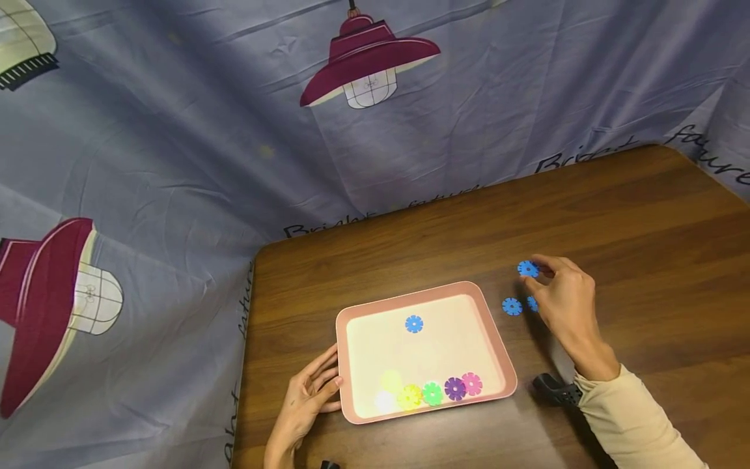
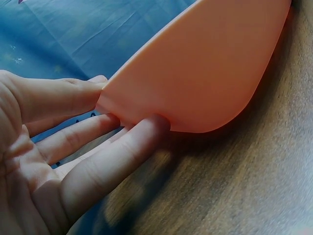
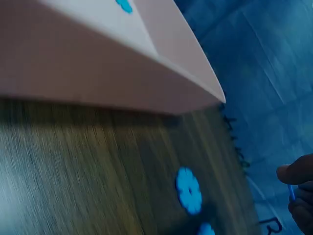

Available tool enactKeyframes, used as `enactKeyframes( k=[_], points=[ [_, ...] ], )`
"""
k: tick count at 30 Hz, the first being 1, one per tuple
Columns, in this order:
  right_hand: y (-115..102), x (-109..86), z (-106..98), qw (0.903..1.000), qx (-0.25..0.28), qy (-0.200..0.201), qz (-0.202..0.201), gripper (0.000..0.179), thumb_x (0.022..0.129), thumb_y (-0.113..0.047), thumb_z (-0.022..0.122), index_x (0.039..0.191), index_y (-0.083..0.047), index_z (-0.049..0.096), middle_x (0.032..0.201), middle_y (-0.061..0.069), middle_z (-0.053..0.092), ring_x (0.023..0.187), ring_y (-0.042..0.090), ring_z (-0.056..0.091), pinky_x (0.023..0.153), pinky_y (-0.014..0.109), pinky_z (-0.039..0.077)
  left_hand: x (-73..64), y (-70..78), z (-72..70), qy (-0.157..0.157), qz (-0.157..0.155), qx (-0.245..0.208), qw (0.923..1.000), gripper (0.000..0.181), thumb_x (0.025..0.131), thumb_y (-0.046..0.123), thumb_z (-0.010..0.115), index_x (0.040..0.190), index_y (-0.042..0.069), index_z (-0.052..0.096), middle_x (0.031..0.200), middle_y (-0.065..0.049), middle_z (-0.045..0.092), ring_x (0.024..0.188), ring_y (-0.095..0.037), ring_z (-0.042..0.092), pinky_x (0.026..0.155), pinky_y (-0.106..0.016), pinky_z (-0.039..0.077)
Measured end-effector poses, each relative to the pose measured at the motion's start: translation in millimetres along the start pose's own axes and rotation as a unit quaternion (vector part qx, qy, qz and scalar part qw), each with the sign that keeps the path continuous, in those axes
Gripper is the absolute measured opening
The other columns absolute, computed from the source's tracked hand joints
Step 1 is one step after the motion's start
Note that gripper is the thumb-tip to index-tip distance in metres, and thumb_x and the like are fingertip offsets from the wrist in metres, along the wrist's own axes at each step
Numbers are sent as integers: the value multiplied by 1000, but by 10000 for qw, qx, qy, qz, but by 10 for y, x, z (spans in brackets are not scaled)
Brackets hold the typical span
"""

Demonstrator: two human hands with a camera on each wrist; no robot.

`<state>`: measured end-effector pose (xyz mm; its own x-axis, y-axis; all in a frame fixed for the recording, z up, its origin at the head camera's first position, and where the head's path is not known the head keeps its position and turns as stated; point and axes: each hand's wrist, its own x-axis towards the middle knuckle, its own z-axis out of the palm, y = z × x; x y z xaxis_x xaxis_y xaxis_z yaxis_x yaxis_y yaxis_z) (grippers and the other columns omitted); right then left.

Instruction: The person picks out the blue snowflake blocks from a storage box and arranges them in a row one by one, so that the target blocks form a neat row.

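Note:
My right hand (image 1: 567, 301), over the table to the right of the tray, pinches a blue notched plastic disc (image 1: 527, 269) between thumb and fingertips. On the table under that hand lie a blue disc (image 1: 512, 307) and another blue disc (image 1: 532, 303), partly hidden by the hand. My left hand (image 1: 307, 398) holds the left side of a pink tray (image 1: 410, 301) with a white inside. In the left wrist view its digits touch the rim and outer wall of the tray (image 2: 195, 73). One blue disc (image 1: 414, 324) lies inside, towards the far side.
Along the tray's near side lie yellow discs (image 1: 409, 396), a green disc (image 1: 433, 393), a purple disc (image 1: 454, 389) and a pink disc (image 1: 471, 383); glare washes out the near left corner. A patterned curtain (image 1: 234, 130) hangs behind the wooden table (image 1: 644, 228).

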<state>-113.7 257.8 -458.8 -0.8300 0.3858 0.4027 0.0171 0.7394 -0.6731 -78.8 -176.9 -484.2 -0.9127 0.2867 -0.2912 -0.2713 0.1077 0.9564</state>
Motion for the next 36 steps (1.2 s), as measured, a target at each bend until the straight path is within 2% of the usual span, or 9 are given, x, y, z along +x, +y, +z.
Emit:
enactKeyframes(
  k=[6,11,13,19,27,36],
  points=[
    [171,52,-116,9997,-185,154,85,34,73,3,80,105,8,71,97,27,69,86,41,65,75,49,45,-3,-3,-5,-26,7,7,10000,60,93,4,66,148,7,43,149,-21,42,123,-34,56,75,-45,60],
    [385,72,-219,9987,-381,196,258,35,74,1,80,107,9,71,96,29,68,86,42,65,70,36,43,-1,2,-6,-31,2,5,10000,60,93,4,66,148,7,43,149,-21,42,122,-34,56,75,-45,60],
    [472,67,-252,9983,-446,201,326,35,74,0,79,107,9,70,95,30,68,86,42,65,70,35,41,0,2,-7,-20,0,13,10000,60,93,4,66,148,7,43,149,-20,42,122,-33,56,75,-45,60],
    [656,25,-324,9967,-621,177,499,37,75,-1,79,108,11,69,97,33,67,92,46,63,78,54,41,2,-7,-8,9,1,5,10000,59,93,4,67,148,8,44,148,-21,43,121,-35,56,74,-45,60],
    [795,-24,-390,9959,-705,11,558,35,75,0,78,107,12,68,104,36,64,100,52,58,82,59,41,-1,-12,-5,7,21,10,10000,60,93,4,66,148,7,43,148,-20,42,122,-36,56,74,-45,60],
    [902,-111,-382,9941,-794,-192,711,35,76,-1,77,107,13,67,105,37,63,102,55,57,81,63,42,3,-6,-1,36,-26,-12,10000,60,93,4,67,148,7,44,148,-20,43,121,-34,56,74,-45,60]
  ],
)
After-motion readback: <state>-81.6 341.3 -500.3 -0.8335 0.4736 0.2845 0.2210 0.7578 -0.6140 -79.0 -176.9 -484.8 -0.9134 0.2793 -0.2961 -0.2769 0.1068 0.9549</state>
